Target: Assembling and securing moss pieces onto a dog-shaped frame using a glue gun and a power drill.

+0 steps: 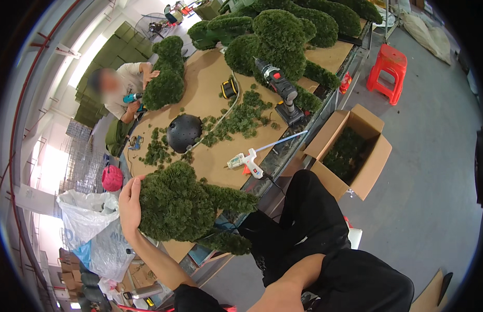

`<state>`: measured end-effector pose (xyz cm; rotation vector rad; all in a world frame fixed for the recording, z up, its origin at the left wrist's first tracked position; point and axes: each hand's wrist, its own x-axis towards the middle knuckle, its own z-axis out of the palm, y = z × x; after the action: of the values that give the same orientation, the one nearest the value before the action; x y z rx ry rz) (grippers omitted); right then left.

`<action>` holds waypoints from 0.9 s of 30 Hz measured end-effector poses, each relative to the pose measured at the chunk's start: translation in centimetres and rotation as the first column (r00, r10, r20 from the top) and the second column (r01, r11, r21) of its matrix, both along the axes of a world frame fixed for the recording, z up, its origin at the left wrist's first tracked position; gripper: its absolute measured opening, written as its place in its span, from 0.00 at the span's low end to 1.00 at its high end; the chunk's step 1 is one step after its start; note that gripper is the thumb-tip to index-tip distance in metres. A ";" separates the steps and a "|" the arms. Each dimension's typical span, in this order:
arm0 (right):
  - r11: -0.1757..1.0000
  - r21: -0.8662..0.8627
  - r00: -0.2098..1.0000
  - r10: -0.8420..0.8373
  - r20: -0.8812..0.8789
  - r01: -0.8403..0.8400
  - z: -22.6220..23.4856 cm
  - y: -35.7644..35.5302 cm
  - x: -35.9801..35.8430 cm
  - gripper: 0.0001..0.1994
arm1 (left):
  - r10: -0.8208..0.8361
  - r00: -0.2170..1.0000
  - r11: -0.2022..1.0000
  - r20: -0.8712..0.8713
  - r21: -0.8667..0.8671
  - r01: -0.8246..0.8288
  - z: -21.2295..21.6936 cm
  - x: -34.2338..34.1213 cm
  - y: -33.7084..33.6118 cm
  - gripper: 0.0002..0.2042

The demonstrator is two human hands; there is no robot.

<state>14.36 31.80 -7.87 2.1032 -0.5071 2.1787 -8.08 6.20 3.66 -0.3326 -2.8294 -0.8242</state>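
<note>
My left hand [129, 204] grips the left side of a green artificial-foliage animal shape [187, 205] that rests at the near edge of the brown worktable [205, 83]. Only my right forearm [293, 283] shows, at the lower edge; the right hand itself is out of view. A white hot-glue gun [246, 162] lies on the table just beyond the shape. A black perforated dome [183, 132] sits further in, among loose green tufts [241, 117].
A black cordless drill [280, 91] stands mid-table, a yellow-black battery [229, 87] beside it. More green foliage figures [283, 31] crowd the far end. Another person [122, 88] works at the left. An open cardboard box [355, 151] and a red stool [389, 70] stand on the floor to the right.
</note>
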 end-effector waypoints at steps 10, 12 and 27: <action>0.992 0.067 0.992 0.112 -0.051 -0.108 -1.0 0.2 0.7 0.18 | -0.003 1.000 1.000 0.014 -0.001 0.003 -0.8 -1.0 -0.3 0.22; 0.990 0.069 0.989 0.128 -0.076 -0.123 -0.6 0.2 0.9 0.18 | 0.015 1.000 1.000 0.009 -0.012 -0.015 -0.3 -0.2 -0.5 0.22; 0.924 0.337 0.873 0.309 -0.377 -0.181 0.5 2.6 -2.0 0.17 | 0.044 0.997 0.996 -0.058 0.075 -0.039 0.1 0.0 -0.7 0.16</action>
<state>12.41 34.44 -7.36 2.8479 -0.5692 1.7400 -8.04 5.53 3.77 -0.2821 -2.7332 -0.8918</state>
